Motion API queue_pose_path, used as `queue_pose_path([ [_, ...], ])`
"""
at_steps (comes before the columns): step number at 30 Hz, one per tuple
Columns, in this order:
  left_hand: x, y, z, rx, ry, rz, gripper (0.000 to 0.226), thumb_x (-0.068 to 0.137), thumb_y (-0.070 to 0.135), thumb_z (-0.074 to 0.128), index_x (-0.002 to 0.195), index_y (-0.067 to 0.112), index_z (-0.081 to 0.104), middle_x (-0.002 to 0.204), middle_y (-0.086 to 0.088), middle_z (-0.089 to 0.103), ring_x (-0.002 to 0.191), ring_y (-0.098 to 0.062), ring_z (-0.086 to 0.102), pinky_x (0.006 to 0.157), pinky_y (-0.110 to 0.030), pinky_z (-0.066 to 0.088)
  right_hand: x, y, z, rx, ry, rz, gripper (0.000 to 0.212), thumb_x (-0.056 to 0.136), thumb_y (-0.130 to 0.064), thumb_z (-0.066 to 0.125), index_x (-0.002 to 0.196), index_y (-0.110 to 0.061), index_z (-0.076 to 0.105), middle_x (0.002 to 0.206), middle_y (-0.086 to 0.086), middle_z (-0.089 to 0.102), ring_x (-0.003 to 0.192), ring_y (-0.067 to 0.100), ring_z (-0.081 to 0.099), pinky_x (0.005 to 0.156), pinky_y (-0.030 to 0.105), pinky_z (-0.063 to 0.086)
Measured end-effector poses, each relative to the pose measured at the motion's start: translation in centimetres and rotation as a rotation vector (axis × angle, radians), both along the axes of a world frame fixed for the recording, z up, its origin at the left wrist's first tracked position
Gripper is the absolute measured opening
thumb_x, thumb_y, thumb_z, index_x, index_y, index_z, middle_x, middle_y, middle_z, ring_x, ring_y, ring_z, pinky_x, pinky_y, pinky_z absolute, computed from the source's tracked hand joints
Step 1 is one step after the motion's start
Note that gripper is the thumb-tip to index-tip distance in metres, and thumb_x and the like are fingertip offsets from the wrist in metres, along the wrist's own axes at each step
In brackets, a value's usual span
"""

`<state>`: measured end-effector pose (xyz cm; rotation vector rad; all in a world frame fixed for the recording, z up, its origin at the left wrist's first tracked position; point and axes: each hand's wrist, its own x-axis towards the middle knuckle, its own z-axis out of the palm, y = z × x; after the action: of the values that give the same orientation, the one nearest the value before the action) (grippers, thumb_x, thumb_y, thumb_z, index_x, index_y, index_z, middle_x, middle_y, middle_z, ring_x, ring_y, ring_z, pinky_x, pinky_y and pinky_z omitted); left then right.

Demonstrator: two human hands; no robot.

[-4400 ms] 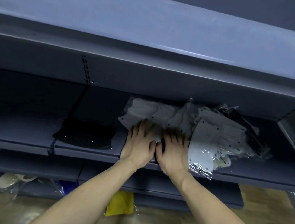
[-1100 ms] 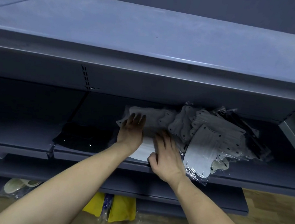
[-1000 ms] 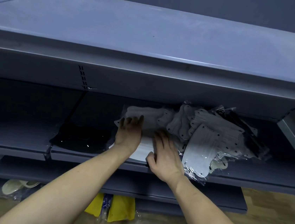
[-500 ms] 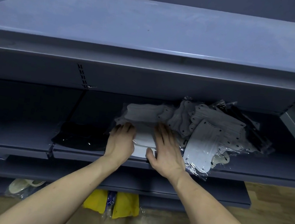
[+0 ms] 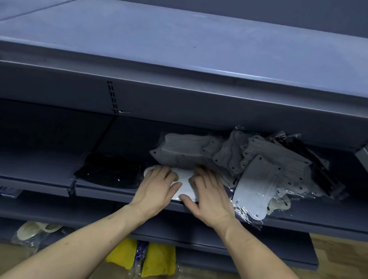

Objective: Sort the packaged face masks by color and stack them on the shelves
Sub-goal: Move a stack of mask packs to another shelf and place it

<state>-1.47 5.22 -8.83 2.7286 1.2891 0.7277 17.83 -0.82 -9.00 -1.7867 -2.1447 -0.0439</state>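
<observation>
Both hands have drawn back toward the front edge of the middle shelf since the earlier frames, when the left one reached deeper onto the grey packets. At the left part of that shelf, close to its front edge, lies a black packaged mask, apart from the hands. Just beside it, the left hand rests flat on a white packaged mask at the shelf's front edge; its grip is wide, fingers straight and spread on the wrapper. The right hand lies on the same white packet, fingers extended and thumb spread along the front edge, grip wide, holding nothing that I can see. Behind and to the right, a loose pile of grey packaged masks overlaps toward the shelf's right end, with one light packet hanging over the front edge. Lower down, a yellow packet sits near the wooden floor.
</observation>
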Motion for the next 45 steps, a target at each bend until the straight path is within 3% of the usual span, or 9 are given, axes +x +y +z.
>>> queue_pose_path([
  [3, 0.9, 0.6, 1.1, -0.016, -0.038, 0.042, 0.028, 0.095, 0.029, 0.044, 0.083, 0.013, 0.064, 0.088, -0.003, 0.058, 0.082, -0.024, 0.055, 0.073, -0.035, 0.043, -0.1, 0.1, 0.3, -0.004, -0.024, 0.008, 0.054, 0.095, -0.059, 0.043, 0.129, -0.019, 0.057, 0.14, 0.007, 0.052, 0.135, 0.03, 0.041, 0.111, 0.043, 0.033],
  [6, 2.9, 2.3, 2.0, -0.124, 0.059, 0.13, 0.021, 0.096, 0.017, 0.05, 0.108, 0.009, 0.066, 0.124, -0.011, 0.057, 0.115, -0.033, 0.053, 0.085, -0.042, 0.049, -0.1, 0.2, 0.4, -0.019, -0.012, -0.029, 0.054, 0.094, -0.055, 0.043, 0.131, -0.017, 0.057, 0.138, 0.007, 0.054, 0.134, 0.03, 0.041, 0.111, 0.042, 0.032],
  [8, 4.2, 3.5, 2.2, -0.242, 0.103, 0.168, 0.041, 0.1, 0.017, 0.045, 0.141, 0.012, 0.048, 0.157, -0.012, 0.03, 0.144, -0.033, 0.028, 0.107, -0.043, 0.039, -0.1, 0.2, 0.5, -0.051, -0.017, -0.043, 0.059, 0.094, -0.055, 0.042, 0.137, -0.016, 0.054, 0.142, 0.007, 0.052, 0.137, 0.029, 0.038, 0.114, 0.04, 0.028],
  [11, 5.4, 5.0, 2.1, -0.288, 0.243, 0.235, 0.06, 0.103, 0.014, 0.036, 0.158, 0.017, 0.013, 0.166, -0.007, -0.005, 0.152, -0.029, 0.001, 0.12, -0.041, 0.019, 0.0, 0.3, 0.5, -0.079, -0.025, -0.047, 0.064, 0.094, -0.056, 0.04, 0.142, -0.015, 0.05, 0.147, 0.008, 0.049, 0.138, 0.027, 0.035, 0.116, 0.037, 0.022],
  [17, 6.6, 5.8, 2.3, -0.157, 0.446, 0.279, 0.056, 0.098, 0.01, 0.04, 0.152, 0.013, 0.028, 0.142, -0.01, 0.04, 0.13, -0.032, 0.037, 0.108, -0.04, 0.033, 0.0, 0.3, 0.5, -0.101, 0.004, -0.048, 0.067, 0.094, -0.058, 0.035, 0.147, -0.017, 0.045, 0.15, 0.006, 0.045, 0.141, 0.026, 0.032, 0.119, 0.038, 0.018],
  [20, 6.4, 5.2, 2.1, -0.043, 0.389, 0.273, 0.027, 0.079, 0.006, 0.068, 0.106, 0.011, 0.069, 0.107, -0.01, 0.061, 0.097, -0.031, 0.059, 0.083, -0.039, 0.049, 0.0, 0.4, 0.4, -0.09, 0.013, -0.055, 0.068, 0.093, -0.057, 0.037, 0.145, -0.015, 0.047, 0.148, 0.006, 0.048, 0.14, 0.025, 0.034, 0.12, 0.039, 0.021],
  [23, 5.9, 5.1, 1.9, 0.0, 0.29, 0.254, 0.025, 0.058, -0.004, 0.08, 0.077, 0.007, 0.068, 0.081, -0.011, 0.063, 0.073, -0.031, 0.061, 0.062, -0.038, 0.051, 0.1, 0.6, 0.3, -0.087, 0.005, -0.059, 0.07, 0.093, -0.057, 0.038, 0.147, -0.013, 0.044, 0.152, 0.006, 0.042, 0.143, 0.026, 0.029, 0.121, 0.038, 0.02],
  [34, 3.8, 4.6, 3.4, 0.021, 0.053, 0.188, 0.03, 0.068, -0.007, 0.071, 0.093, 0.009, 0.063, 0.093, -0.01, 0.062, 0.083, -0.031, 0.061, 0.073, -0.041, 0.047, -0.2, 0.1, 0.9, -0.025, 0.028, -0.107, 0.082, 0.092, -0.055, 0.046, 0.155, -0.008, 0.026, 0.165, 0.013, 0.013, 0.152, 0.028, 0.008, 0.123, 0.037, 0.007],
  [45, 0.7, -0.3, 0.8, -0.094, -0.041, -0.053, 0.018, 0.076, 0.018, 0.045, 0.088, 0.011, 0.056, 0.097, -0.007, 0.061, 0.089, -0.027, 0.055, 0.085, -0.033, 0.037, -0.1, 0.2, 0.5, -0.06, -0.02, -0.072, 0.069, 0.093, -0.057, 0.041, 0.146, -0.013, 0.045, 0.149, 0.011, 0.045, 0.143, 0.031, 0.029, 0.12, 0.045, 0.015],
])
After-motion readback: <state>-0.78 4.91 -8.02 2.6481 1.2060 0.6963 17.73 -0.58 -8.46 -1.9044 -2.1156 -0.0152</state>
